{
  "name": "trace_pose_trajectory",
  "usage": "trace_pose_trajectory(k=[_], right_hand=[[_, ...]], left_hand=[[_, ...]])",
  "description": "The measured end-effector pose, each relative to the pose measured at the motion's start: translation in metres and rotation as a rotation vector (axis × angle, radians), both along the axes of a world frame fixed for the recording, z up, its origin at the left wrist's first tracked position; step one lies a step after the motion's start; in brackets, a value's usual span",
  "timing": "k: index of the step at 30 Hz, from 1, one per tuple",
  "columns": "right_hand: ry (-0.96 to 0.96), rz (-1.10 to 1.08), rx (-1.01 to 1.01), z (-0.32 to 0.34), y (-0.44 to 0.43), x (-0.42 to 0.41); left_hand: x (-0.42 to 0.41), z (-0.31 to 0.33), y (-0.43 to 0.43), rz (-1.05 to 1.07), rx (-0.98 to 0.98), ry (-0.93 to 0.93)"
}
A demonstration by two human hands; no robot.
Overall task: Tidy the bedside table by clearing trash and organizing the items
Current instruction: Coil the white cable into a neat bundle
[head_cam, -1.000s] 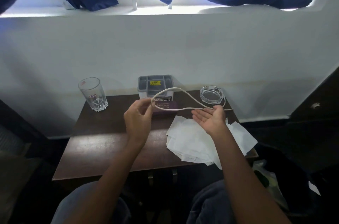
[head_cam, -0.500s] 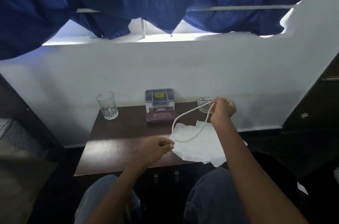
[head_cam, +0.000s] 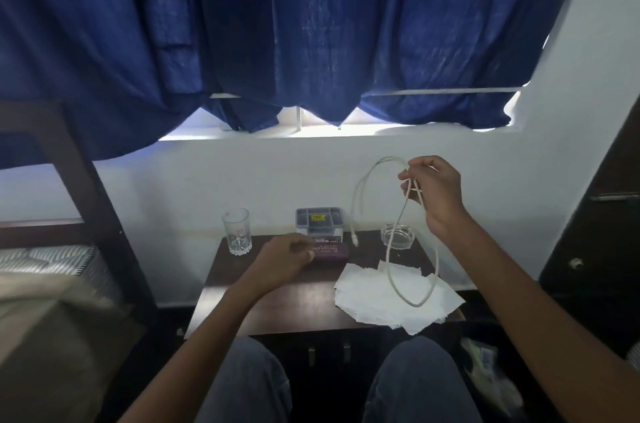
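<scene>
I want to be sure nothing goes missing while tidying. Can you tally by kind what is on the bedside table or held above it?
Drinking glass: 1
Glass ashtray: 1
Grey compartment box: 1
Maroon case: 1
Pile of white papers: 1
White cable, held by the right hand: 1
Total: 6

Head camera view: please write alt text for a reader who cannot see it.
A person's right hand holds a looped white cable above a dark bedside table, one end hanging free. The left hand, fingers curled, is beside a purple box. On the table are a glass, a container, an ashtray and white papers.
</scene>
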State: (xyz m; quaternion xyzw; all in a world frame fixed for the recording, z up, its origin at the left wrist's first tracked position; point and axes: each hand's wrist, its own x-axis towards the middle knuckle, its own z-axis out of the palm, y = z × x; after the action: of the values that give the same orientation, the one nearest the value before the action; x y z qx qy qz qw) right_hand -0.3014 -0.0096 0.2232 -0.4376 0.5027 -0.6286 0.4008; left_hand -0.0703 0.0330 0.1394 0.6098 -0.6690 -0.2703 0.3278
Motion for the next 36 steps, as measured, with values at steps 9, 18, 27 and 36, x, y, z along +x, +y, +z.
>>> trace_pose_trajectory(k=[9,18,27,36], right_hand=[[0.070,0.225,-0.006,0.023,0.078,0.033],[-0.263,0.278,0.100,-0.001,0.106,0.028],[-0.408,0.409,0.285,-0.043,0.109,0.041],[-0.424,0.521,0.436,-0.072,0.112,0.040]], left_hand=[[0.015,0.015,0.051,0.071,0.234,0.214],[0.051,-0.006,0.101,0.033,0.534,0.548],[0.019,-0.027,0.112,0.050,0.453,0.567],[0.019,-0.049,0.116,0.153,0.386,0.600]])
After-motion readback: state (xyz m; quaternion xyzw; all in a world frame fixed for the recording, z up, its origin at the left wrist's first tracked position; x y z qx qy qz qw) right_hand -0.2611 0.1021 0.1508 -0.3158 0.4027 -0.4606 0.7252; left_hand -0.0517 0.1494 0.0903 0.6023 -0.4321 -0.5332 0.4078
